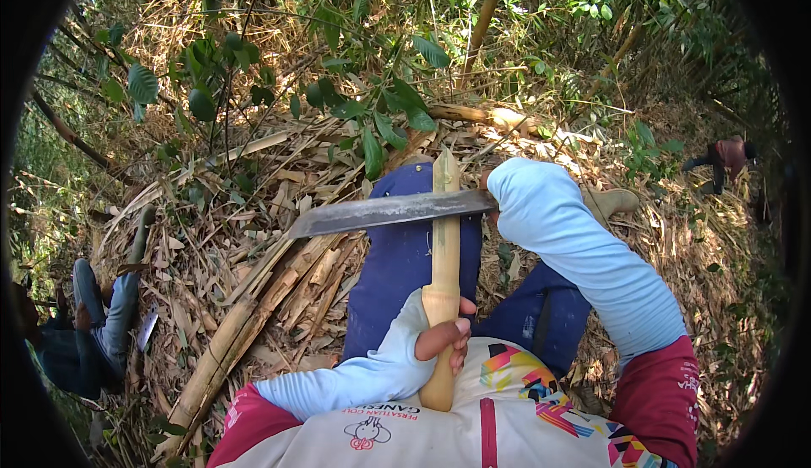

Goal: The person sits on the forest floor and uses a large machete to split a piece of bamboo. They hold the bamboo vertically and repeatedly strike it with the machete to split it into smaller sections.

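My left hand (439,337) is clamped low on the pale, stiff, light-looking bamboo stick (443,248) standing over my lap, while above it the long grey steel blade (389,212) crosses it, my right hand (490,202) hidden behind its sleeve, grip unclear.

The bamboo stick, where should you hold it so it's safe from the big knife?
Grip the bamboo stick at its thick lower end, from the left, as the left hand does. The long knife, in the mostly hidden right hand, crosses it near the pointed top, well above those fingers.
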Motion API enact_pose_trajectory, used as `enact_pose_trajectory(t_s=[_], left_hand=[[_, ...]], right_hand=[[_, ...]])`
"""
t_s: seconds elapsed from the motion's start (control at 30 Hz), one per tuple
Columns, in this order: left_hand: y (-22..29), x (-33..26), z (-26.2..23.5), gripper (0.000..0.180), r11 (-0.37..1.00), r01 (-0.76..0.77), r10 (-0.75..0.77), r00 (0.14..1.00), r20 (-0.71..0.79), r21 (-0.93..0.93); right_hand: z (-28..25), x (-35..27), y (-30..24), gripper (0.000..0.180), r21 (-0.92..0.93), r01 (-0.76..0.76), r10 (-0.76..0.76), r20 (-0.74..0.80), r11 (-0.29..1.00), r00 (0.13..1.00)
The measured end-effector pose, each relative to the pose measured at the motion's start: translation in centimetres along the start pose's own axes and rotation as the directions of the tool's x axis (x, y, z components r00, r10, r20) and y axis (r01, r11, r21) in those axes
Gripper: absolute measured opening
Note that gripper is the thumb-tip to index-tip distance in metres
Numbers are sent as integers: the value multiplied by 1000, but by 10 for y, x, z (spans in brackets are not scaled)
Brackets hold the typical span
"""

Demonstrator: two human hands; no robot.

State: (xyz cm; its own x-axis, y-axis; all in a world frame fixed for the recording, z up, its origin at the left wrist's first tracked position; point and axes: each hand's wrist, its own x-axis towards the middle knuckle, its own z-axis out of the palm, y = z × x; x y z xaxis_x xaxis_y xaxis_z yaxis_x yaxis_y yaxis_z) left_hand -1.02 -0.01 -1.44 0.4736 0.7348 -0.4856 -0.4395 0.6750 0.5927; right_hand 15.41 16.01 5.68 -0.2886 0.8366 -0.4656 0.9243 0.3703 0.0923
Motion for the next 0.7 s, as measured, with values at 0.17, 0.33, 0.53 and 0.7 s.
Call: enact_pose_trajectory(t_s=[0.17, 0.33, 0.53, 0.7], left_hand=[[1, -1, -1, 33, 1000, -10, 10, 1000, 20, -3], [-1, 1, -1, 33, 1000, 5, -5, 1000, 1, -12], [0, -4, 0, 33, 1000, -15, 15, 1000, 3, 2], [-1, -2, -1, 32, 1000, -18, 18, 1000, 19, 5]], right_hand=[[0, -3, 1, 26, 39, 22, -16, -148, 999, 989], [3, 8, 3, 28, 38, -11, 15, -107, 999, 994], [3, 5, 5, 25, 39, 70, -67, -57, 997, 996], [3, 7, 6, 28, 22, -13, 16, -123, 1000, 992]])
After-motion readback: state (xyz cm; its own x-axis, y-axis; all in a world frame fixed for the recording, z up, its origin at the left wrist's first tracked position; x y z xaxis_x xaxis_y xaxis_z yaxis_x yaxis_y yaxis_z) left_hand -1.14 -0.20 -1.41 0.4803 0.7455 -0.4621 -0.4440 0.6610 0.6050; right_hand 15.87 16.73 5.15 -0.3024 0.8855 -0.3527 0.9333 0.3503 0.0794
